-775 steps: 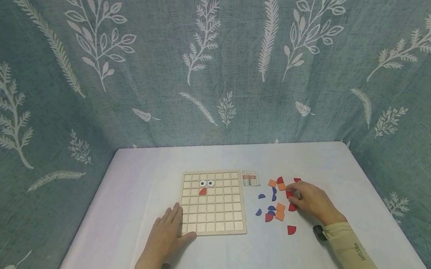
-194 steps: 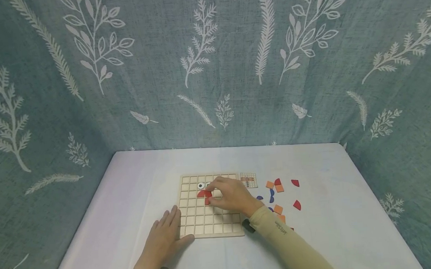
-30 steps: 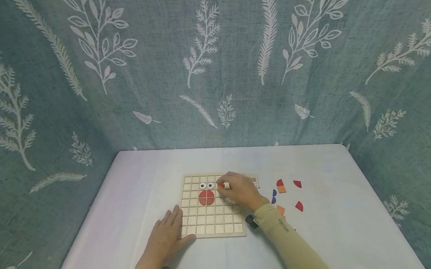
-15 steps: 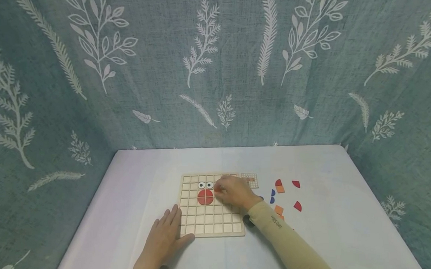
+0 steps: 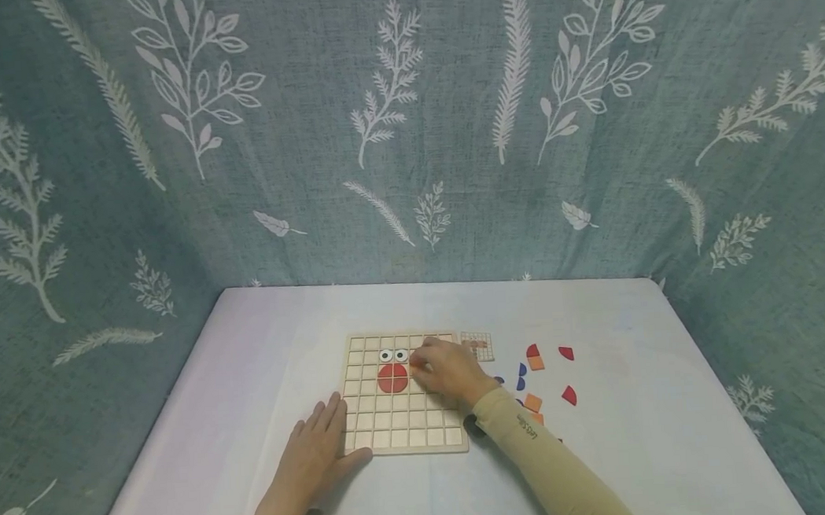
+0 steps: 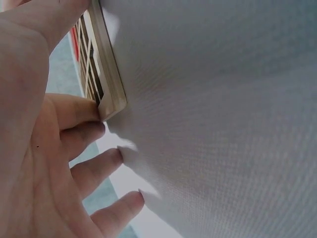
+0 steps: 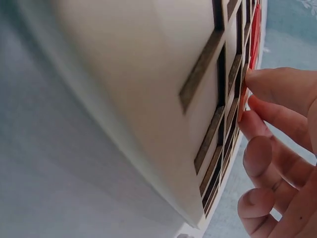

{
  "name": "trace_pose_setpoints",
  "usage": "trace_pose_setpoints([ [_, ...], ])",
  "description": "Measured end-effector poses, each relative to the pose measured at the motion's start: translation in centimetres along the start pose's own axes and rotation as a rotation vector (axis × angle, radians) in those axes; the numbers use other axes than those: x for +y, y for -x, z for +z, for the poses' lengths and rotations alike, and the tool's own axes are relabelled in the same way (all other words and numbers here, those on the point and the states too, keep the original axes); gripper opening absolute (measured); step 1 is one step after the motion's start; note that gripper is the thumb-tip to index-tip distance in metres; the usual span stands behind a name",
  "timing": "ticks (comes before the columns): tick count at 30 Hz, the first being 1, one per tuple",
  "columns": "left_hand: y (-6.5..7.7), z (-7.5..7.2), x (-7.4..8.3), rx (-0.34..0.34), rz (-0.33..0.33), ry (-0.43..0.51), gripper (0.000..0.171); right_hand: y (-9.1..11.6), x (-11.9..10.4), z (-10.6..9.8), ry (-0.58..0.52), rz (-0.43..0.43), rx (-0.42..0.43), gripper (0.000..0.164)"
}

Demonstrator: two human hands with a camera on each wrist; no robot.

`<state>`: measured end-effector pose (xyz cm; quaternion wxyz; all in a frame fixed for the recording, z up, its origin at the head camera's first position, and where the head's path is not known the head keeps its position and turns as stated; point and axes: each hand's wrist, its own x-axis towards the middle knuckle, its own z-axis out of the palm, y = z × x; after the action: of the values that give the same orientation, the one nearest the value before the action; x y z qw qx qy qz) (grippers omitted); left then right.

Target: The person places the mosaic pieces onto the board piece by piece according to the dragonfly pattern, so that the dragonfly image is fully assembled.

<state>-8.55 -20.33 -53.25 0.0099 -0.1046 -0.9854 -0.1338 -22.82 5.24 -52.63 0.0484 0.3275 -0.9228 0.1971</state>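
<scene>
Here, the right hand (image 5: 450, 370) pinched an orange tile (image 7: 242, 105).
Left hand (image 5: 312, 451) — fingers spread — touched the board (image 5: 417, 419) beneath the right.

orange piece (image 7: 242, 106): partly hidden by fingers (image 7: 280, 117) | card (image 5: 478, 347): print too small

Passage over the grid board (image 5: 406, 450).
Your left hand (image 5: 314, 449) bars its near-left edge, your right hand (image 5: 452, 371) its upper right; you can pass between, over the lower squares (image 5: 402, 419).
</scene>
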Motion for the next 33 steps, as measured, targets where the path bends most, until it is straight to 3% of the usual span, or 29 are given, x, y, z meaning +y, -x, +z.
trace_pose_setpoints([
  [10, 0.1, -0.4, 0.2, -0.037, -0.021, 0.016, 0.090, 0.0, -0.6, 0.1, 0.015, 0.024, -0.043, 0.014],
  [17, 0.1, -0.2, 0.1, -0.024, -0.006, 0.017, 0.090, 0.1, -0.6, -0.1, 0.000, 0.042, -0.048, 0.015],
  [28, -0.1, -0.2, 0.1, -0.016, -0.003, 0.006, 0.089, 0.9, -0.1, -0.3, -0.018, -0.070, 0.027, 0.017],
  [33, -0.1, -0.2, 0.1, -0.018, 0.002, 0.004, 0.090, 1.6, 0.3, -1.6, -0.020, -0.057, 0.052, 0.021],
])
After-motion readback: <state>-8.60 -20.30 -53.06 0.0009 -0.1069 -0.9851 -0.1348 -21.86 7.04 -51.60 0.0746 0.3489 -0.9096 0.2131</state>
